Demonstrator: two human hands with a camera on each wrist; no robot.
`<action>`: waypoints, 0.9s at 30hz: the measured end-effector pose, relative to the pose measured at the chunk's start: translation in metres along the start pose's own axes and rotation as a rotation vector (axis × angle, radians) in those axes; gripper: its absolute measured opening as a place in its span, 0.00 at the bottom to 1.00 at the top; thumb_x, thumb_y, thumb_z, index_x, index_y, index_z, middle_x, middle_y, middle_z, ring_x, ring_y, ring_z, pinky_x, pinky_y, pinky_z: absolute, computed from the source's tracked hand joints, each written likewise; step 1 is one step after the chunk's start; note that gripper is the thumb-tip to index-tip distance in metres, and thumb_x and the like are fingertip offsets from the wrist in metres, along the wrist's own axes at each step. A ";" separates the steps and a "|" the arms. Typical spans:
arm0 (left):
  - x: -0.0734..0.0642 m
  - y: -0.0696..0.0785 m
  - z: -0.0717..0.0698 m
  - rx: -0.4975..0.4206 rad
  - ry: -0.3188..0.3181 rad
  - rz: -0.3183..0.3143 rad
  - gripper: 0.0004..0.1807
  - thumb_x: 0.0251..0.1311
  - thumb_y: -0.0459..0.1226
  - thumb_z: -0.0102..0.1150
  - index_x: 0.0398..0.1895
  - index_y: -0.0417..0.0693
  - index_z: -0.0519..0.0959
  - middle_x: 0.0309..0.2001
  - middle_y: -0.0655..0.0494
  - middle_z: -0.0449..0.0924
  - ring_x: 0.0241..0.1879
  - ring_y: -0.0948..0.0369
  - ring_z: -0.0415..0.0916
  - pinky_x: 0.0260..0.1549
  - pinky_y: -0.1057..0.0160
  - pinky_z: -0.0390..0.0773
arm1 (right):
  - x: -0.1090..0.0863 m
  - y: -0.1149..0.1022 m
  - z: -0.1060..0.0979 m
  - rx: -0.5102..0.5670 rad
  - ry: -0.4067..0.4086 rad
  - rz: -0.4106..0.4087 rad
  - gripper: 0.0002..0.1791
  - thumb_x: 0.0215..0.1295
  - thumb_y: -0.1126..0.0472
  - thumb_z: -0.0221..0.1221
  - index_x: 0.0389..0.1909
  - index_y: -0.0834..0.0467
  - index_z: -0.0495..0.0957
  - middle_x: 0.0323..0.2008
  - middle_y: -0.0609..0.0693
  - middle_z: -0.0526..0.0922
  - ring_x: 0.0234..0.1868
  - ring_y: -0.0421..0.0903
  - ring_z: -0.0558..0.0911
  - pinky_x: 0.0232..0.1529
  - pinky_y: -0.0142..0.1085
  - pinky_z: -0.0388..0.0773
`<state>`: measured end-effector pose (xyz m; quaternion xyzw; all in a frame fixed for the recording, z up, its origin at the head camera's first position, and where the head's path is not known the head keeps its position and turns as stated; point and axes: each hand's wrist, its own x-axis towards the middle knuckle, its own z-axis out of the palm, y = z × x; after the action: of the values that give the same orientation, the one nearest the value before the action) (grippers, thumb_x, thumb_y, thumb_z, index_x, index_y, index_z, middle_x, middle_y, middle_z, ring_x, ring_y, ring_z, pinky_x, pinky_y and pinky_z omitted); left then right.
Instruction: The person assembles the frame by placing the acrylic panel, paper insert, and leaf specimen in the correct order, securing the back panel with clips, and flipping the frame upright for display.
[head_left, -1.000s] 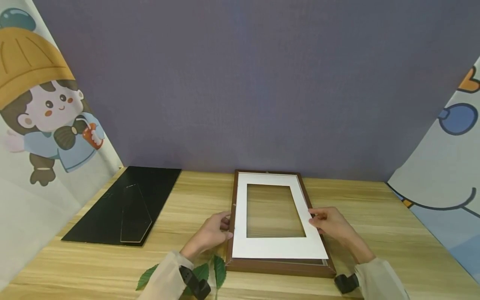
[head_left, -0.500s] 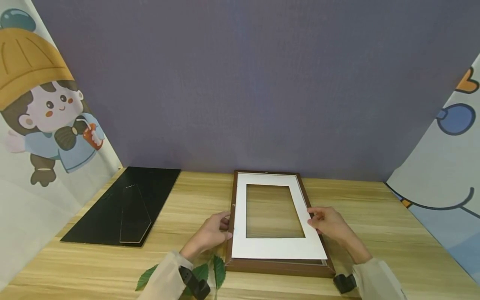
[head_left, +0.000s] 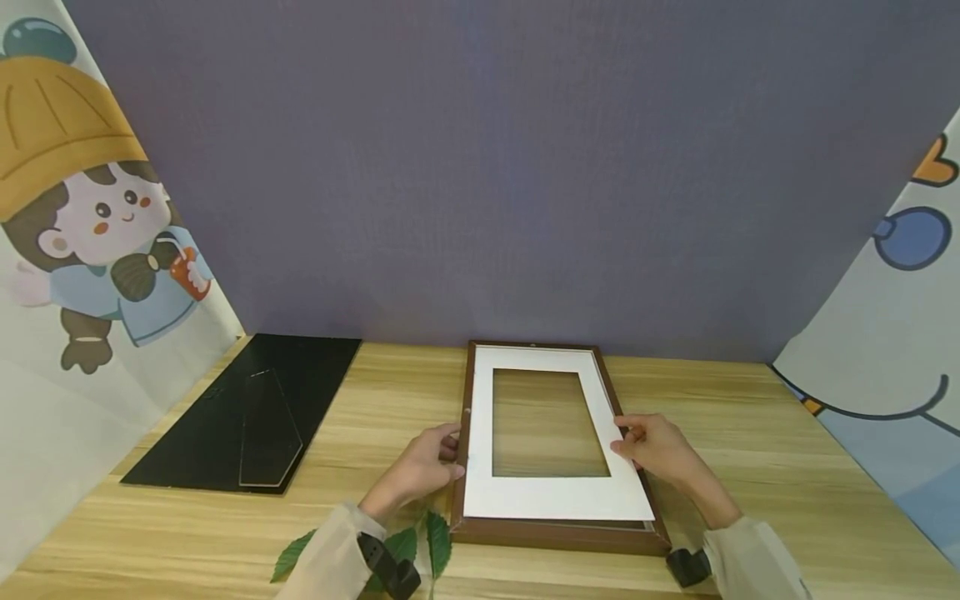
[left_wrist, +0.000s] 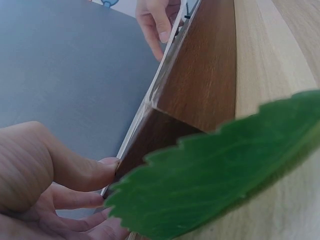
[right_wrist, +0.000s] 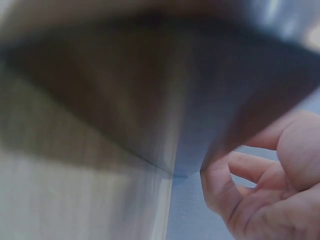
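A brown picture frame (head_left: 562,537) lies face down or up, I cannot tell which, on the wooden table. Inside it sits a white mat board (head_left: 551,498) with a rectangular cut-out. A strip of the frame's inside shows below the mat's near edge. My left hand (head_left: 420,462) grips the frame's left side; in the left wrist view its thumb (left_wrist: 92,172) touches the frame's dark outer side. On the opposite side, my right hand (head_left: 663,450) pinches the mat's right edge, over the frame's side. Some right fingers are hidden behind the thumb and mat.
A black backing board (head_left: 202,433) with a folded stand (head_left: 270,442) lies at the left. Green leaves (head_left: 438,542) on a stem lie by my left sleeve, close to the frame's near left corner. A grey-purple panel (head_left: 480,208) rises behind the table.
My right thumb has shifted slightly left on the mat, and the mat's near right corner has moved a little toward the frame's near side. The left hand keeps its place.
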<state>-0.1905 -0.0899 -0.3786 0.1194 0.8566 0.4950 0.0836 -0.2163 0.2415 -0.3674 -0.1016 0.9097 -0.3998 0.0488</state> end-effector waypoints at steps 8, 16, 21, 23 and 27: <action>0.000 0.000 0.000 0.020 0.004 0.009 0.34 0.51 0.23 0.60 0.63 0.23 0.62 0.46 0.36 0.76 0.46 0.45 0.76 0.43 0.53 0.81 | -0.001 -0.002 0.002 -0.011 0.021 -0.024 0.25 0.58 0.69 0.61 0.54 0.78 0.71 0.26 0.50 0.71 0.18 0.38 0.69 0.18 0.28 0.66; 0.000 0.001 0.000 0.028 0.007 0.012 0.33 0.51 0.22 0.60 0.63 0.23 0.63 0.45 0.36 0.76 0.46 0.46 0.76 0.42 0.53 0.81 | 0.002 -0.003 0.004 -0.067 0.041 -0.022 0.24 0.56 0.68 0.63 0.53 0.78 0.72 0.26 0.49 0.70 0.18 0.35 0.64 0.18 0.26 0.63; 0.000 0.001 -0.001 0.026 0.004 0.010 0.33 0.51 0.23 0.60 0.63 0.23 0.62 0.45 0.36 0.75 0.46 0.45 0.76 0.43 0.53 0.81 | 0.001 -0.007 0.004 -0.121 0.044 -0.054 0.24 0.55 0.68 0.64 0.50 0.79 0.73 0.25 0.48 0.70 0.19 0.36 0.62 0.22 0.27 0.62; 0.000 0.000 -0.001 0.027 0.004 0.011 0.33 0.51 0.23 0.60 0.63 0.23 0.62 0.45 0.36 0.75 0.46 0.45 0.76 0.43 0.53 0.81 | 0.000 -0.009 0.004 -0.139 0.045 -0.066 0.24 0.54 0.68 0.64 0.50 0.79 0.73 0.24 0.48 0.70 0.20 0.37 0.63 0.23 0.27 0.63; 0.000 0.000 -0.001 0.022 0.001 0.015 0.34 0.51 0.23 0.60 0.63 0.23 0.62 0.46 0.36 0.75 0.46 0.45 0.76 0.43 0.53 0.81 | -0.001 -0.012 0.005 -0.161 0.043 -0.067 0.24 0.54 0.68 0.64 0.49 0.79 0.74 0.24 0.48 0.71 0.21 0.38 0.65 0.25 0.27 0.65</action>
<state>-0.1903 -0.0908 -0.3782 0.1265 0.8612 0.4861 0.0782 -0.2128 0.2304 -0.3620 -0.1268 0.9358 -0.3287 0.0075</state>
